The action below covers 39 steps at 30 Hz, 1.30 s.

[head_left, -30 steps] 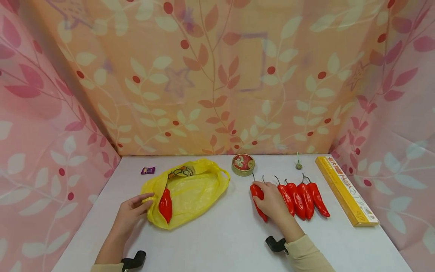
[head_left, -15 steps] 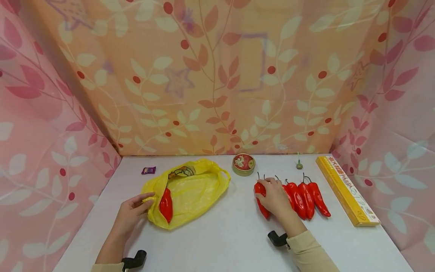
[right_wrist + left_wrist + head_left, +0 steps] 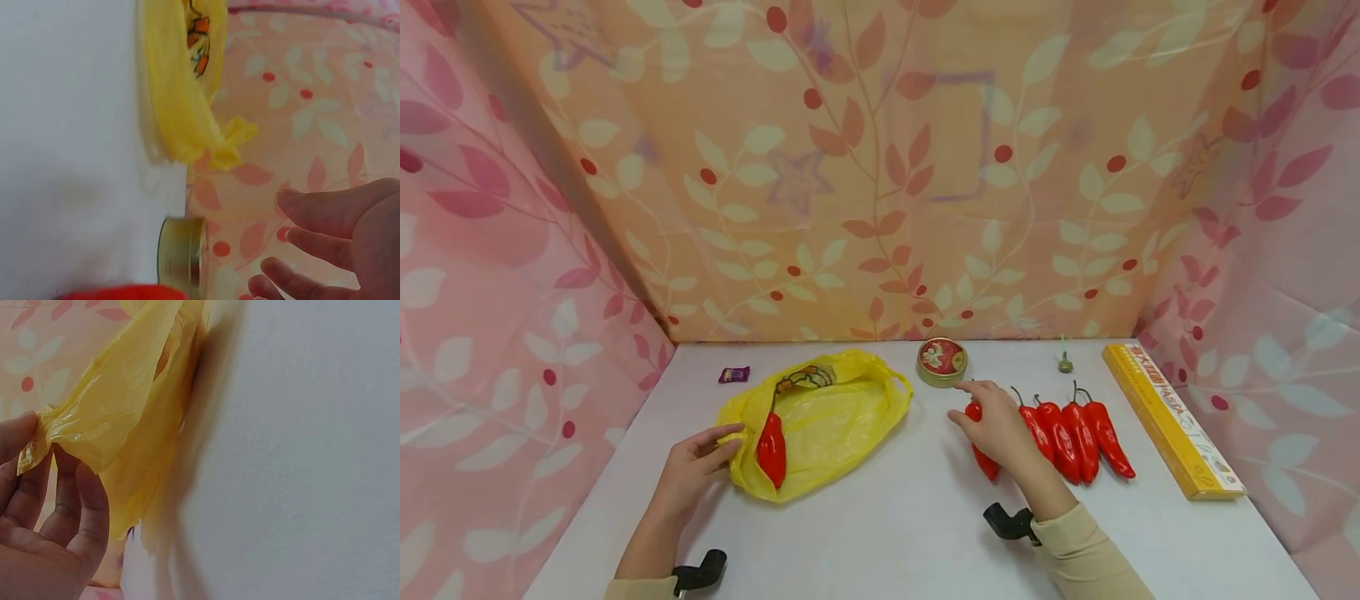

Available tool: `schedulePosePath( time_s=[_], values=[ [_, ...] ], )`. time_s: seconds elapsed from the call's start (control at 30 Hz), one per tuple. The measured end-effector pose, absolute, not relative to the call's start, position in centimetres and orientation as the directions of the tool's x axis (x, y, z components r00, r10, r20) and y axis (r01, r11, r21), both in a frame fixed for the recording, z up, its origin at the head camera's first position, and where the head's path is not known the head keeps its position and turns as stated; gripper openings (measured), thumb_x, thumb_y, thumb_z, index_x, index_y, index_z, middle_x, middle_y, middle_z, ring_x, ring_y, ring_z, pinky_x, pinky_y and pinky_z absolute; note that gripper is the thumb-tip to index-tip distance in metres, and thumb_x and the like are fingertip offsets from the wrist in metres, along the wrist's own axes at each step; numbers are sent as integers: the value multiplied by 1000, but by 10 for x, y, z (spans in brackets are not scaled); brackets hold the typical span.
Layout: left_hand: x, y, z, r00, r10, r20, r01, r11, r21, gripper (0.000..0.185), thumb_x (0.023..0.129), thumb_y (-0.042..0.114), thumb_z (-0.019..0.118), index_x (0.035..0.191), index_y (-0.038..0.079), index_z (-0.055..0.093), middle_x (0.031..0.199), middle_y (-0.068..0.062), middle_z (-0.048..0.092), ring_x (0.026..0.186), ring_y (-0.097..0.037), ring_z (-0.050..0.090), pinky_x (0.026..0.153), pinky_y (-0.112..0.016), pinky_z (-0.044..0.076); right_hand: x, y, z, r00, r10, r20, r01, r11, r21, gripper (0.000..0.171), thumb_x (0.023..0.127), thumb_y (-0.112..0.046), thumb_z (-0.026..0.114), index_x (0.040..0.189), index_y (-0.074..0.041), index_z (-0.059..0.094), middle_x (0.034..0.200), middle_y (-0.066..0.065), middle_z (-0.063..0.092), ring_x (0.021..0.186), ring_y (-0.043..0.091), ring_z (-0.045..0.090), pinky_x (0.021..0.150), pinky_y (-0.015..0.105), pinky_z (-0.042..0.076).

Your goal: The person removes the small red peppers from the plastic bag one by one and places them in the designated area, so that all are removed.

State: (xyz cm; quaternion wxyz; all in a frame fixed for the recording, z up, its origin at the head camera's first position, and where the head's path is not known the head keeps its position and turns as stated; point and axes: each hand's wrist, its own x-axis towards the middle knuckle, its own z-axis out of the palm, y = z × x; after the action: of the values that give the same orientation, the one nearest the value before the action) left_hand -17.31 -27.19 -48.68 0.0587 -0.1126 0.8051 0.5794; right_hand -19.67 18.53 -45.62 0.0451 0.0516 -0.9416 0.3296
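A yellow plastic bag (image 3: 831, 412) lies flat on the white table (image 3: 887, 517), with one red pepper (image 3: 771, 450) in its mouth. My left hand (image 3: 718, 443) pinches the bag's near-left edge; in the left wrist view the thumb and fingers (image 3: 87, 506) hold a fold of the yellow bag (image 3: 125, 406). My right hand (image 3: 981, 410) lies over the leftmost red pepper (image 3: 987, 462) of a row, fingers stretched out. The right wrist view shows those fingers (image 3: 325, 212) straight and spread, above the pepper (image 3: 125, 292).
Several more red peppers (image 3: 1075, 433) lie side by side right of my hand. A round tin (image 3: 941, 362) stands behind them, with a long yellow box (image 3: 1172, 421) at the right. A purple wrapper (image 3: 733, 374) and a small green object (image 3: 1064, 362) lie near the back curtain.
My right hand's fingers have straightened and reached forward over the leftmost pepper, where earlier they curled on it. The left hand and bag have stayed put.
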Motion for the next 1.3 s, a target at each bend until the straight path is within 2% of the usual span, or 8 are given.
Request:
schedulePosePath(
  time_s=[0.23, 0.43, 0.67, 0.87, 1.03, 1.17, 1.3],
  values=[
    [-175, -275, -490, -970, -104, -220, -241, 286, 927, 50, 97, 35, 68, 140, 12, 60, 149, -11, 50, 112, -12, 61, 92, -21, 56, -195, 159, -441, -972, -123, 200, -227, 709, -668, 64, 89, -28, 78, 145, -12, 53, 131, 12, 63, 114, 29, 61, 89, 47, 58],
    [-173, -276, -491, -968, -111, -226, -249, 284, 926, 51, 97, 35, 68, 141, 11, 59, 150, -12, 49, 110, -8, 62, 91, -20, 56, -199, 134, -437, -953, -165, 256, -301, 641, -706, 58, 88, -22, 79, 141, -15, 57, 125, 7, 66, 110, 27, 64, 87, 43, 59],
    [-172, -276, -491, -969, -113, -221, -244, 285, 927, 50, 98, 33, 67, 142, 11, 58, 151, -12, 49, 111, -8, 62, 92, -21, 56, -207, 110, -438, -947, -214, 238, -320, 587, -744, 54, 89, -22, 78, 139, -15, 59, 124, 6, 67, 110, 28, 64, 89, 44, 59],
    [-172, -277, -492, -970, -114, -214, -238, 287, 928, 49, 98, 33, 67, 141, 11, 59, 150, -13, 49, 110, -9, 63, 91, -21, 56, -212, 88, -434, -942, -250, 224, -330, 574, -749, 58, 90, -26, 77, 144, -17, 55, 126, 5, 66, 112, 26, 64, 92, 41, 58],
    [-172, -278, -492, -971, -111, -213, -237, 293, 926, 49, 98, 34, 67, 140, 11, 59, 149, -12, 50, 111, -10, 62, 92, -21, 56, -217, 68, -430, -928, -296, 224, -357, 545, -759, 58, 91, -25, 75, 144, -15, 54, 126, 8, 65, 113, 30, 64, 94, 43, 57],
    [-173, -278, -491, -968, -117, -223, -248, 293, 923, 48, 98, 34, 67, 140, 12, 60, 149, -11, 50, 112, -11, 62, 92, -21, 56, -223, 50, -431, -909, -345, 232, -389, 508, -769, 56, 92, -24, 74, 143, -11, 54, 126, 9, 66, 110, 29, 66, 93, 43, 57],
    [-173, -277, -491, -965, -115, -234, -258, 289, 922, 48, 98, 33, 67, 141, 12, 59, 150, -13, 50, 111, -12, 62, 91, -21, 56, -229, 30, -433, -908, -368, 202, -371, 477, -797, 55, 93, -26, 73, 143, -14, 54, 125, 8, 67, 110, 28, 66, 90, 39, 59]
  ],
)
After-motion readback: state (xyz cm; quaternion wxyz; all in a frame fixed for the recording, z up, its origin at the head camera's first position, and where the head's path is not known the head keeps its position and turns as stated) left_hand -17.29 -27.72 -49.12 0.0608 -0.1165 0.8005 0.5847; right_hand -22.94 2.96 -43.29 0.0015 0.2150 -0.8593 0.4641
